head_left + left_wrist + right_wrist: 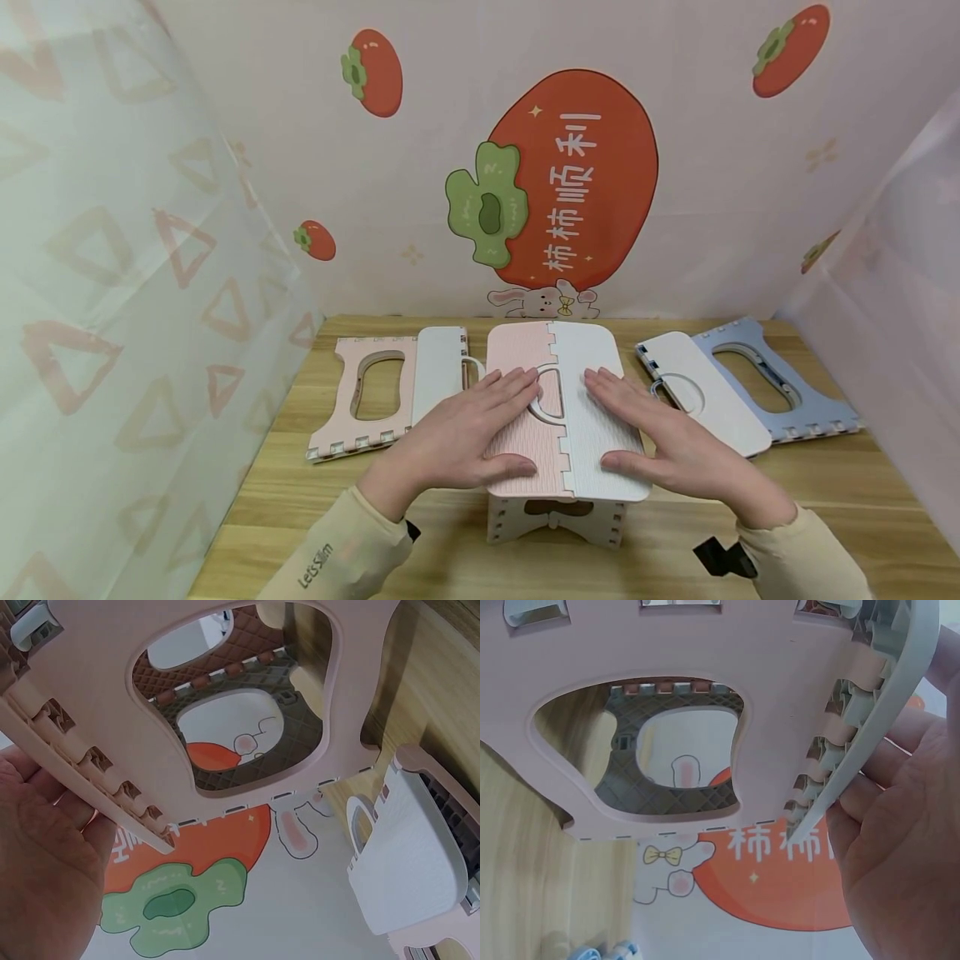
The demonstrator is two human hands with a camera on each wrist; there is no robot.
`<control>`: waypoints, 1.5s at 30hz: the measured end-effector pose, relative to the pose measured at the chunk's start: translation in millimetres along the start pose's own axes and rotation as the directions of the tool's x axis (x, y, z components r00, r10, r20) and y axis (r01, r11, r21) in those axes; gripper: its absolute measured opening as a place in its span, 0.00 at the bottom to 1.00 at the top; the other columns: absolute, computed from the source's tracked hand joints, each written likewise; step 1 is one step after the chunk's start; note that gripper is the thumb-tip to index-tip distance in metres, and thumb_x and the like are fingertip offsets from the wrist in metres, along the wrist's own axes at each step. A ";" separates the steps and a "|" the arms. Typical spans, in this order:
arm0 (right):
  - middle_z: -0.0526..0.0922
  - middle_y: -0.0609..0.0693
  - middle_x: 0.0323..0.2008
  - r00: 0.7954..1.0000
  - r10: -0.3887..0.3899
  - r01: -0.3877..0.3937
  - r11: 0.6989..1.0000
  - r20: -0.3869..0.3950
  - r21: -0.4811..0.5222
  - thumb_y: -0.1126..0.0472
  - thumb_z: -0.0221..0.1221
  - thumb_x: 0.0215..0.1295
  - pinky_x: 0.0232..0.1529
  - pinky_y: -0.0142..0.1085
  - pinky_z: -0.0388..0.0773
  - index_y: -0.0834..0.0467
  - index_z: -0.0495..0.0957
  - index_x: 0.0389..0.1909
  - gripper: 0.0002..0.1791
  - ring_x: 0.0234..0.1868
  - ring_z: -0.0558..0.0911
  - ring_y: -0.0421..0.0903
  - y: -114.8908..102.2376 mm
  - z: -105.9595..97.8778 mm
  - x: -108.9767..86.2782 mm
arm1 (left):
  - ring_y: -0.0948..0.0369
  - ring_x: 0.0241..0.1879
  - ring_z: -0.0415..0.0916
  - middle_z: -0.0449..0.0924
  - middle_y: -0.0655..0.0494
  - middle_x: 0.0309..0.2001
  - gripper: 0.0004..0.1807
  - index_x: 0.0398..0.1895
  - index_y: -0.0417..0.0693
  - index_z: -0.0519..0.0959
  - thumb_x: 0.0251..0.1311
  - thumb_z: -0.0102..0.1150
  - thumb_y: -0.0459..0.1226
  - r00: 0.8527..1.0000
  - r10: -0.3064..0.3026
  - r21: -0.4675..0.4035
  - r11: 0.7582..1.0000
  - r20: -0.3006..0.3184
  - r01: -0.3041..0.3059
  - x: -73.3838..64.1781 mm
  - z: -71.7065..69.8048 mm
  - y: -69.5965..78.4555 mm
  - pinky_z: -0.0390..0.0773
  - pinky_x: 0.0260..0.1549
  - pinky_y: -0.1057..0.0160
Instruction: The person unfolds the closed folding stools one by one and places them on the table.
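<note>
A folding step stool (592,458) stands unfolded on the table, its top half pink and half white, with a handle loop at the middle seam. Across the pink half my left hand (468,429) lies flat, fingers straight. My right hand (675,437) rests the same way on the white half, thumb spread apart. Below the top, the left wrist view shows a pink leg panel (97,682) with a large cutout, and my left hand (45,862) beside the top's edge. In the right wrist view, my right hand (900,832) is by the white edge (889,697).
To the left, a pink and white folded stool (438,367) lies on the wooden table (300,517). A blue and white folded stool (708,392) lies at the right. Behind hangs a backdrop (712,192) printed with persimmons, and pale curtains flank both sides.
</note>
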State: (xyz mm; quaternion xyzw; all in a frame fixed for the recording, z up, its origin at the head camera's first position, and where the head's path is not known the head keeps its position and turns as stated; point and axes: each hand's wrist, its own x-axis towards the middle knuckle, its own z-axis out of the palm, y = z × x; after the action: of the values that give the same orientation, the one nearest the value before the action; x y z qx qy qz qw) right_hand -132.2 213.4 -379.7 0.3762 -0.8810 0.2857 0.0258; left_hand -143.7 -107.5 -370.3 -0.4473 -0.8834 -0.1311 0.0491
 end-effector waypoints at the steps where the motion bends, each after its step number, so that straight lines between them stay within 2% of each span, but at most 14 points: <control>1: 0.58 0.51 0.80 1.000 0.002 -0.002 1.000 0.000 -0.003 0.48 0.69 0.65 0.76 0.21 0.40 0.51 0.55 0.81 0.48 0.80 0.55 0.47 0.0 0.2 -0.1 | 0.55 0.80 0.50 0.52 0.51 0.81 0.49 0.81 0.44 0.56 0.67 0.55 0.64 1.000 0.000 0.000 1.000 0.002 0.000 0.1 -0.2 0.1 0.51 0.79 0.55; 14: 0.59 0.48 0.79 1.000 -0.024 0.024 0.999 0.013 -0.025 0.47 0.66 0.68 0.75 0.19 0.40 0.50 0.62 0.79 0.42 0.81 0.54 0.53 -1.8 0.0 -0.1 | 0.55 0.80 0.50 0.52 0.50 0.81 0.49 0.81 0.44 0.56 0.68 0.54 0.64 1.000 0.004 0.018 1.000 0.011 -0.004 0.1 -1.7 1.1 0.50 0.79 0.56; 20: 0.59 0.47 0.79 1.000 -0.019 0.019 0.999 0.015 -0.032 0.47 0.66 0.68 0.75 0.19 0.39 0.50 0.63 0.78 0.41 0.80 0.55 0.54 -2.2 0.0 -0.2 | 0.56 0.80 0.48 0.50 0.51 0.82 0.49 0.81 0.44 0.55 0.68 0.52 0.65 0.999 -0.014 0.022 1.000 0.036 0.013 -0.4 -2.6 1.9 0.48 0.79 0.57; 31: 0.60 0.47 0.79 0.999 -0.019 0.021 0.997 0.037 -0.070 0.45 0.65 0.69 0.75 0.20 0.39 0.50 0.63 0.78 0.40 0.80 0.56 0.52 -4.1 -2.3 3.0 | 0.56 0.80 0.49 0.53 0.51 0.81 0.45 0.80 0.45 0.57 0.72 0.46 0.64 0.995 -0.059 0.087 0.995 0.084 0.052 3.6 -7.4 7.3 0.50 0.79 0.55; 41: 0.59 0.47 0.79 0.999 -0.010 0.014 0.996 0.049 -0.084 0.44 0.65 0.69 0.75 0.19 0.38 0.50 0.62 0.78 0.41 0.80 0.57 0.54 -3.2 -2.1 1.3 | 0.58 0.81 0.46 0.49 0.53 0.82 0.44 0.82 0.46 0.54 0.73 0.44 0.64 0.993 -0.084 0.052 0.995 0.081 0.080 2.3 -2.2 8.0 0.47 0.79 0.56; 45: 0.60 0.47 0.79 0.998 -0.012 0.018 0.994 0.059 -0.104 0.43 0.64 0.69 0.73 0.17 0.38 0.50 0.63 0.78 0.41 0.79 0.58 0.54 -2.2 -4.4 2.9 | 0.58 0.81 0.46 0.49 0.54 0.82 0.45 0.82 0.47 0.54 0.72 0.43 0.65 0.993 -0.088 0.069 0.994 0.075 0.083 2.0 -2.6 9.4 0.47 0.79 0.58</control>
State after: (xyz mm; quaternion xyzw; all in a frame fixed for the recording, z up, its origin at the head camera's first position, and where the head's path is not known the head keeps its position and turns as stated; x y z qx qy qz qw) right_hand -133.5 212.6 -374.2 0.3892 -0.8923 0.2278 0.0218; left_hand -137.5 -101.4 -365.6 -0.4118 -0.9069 -0.0863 0.0235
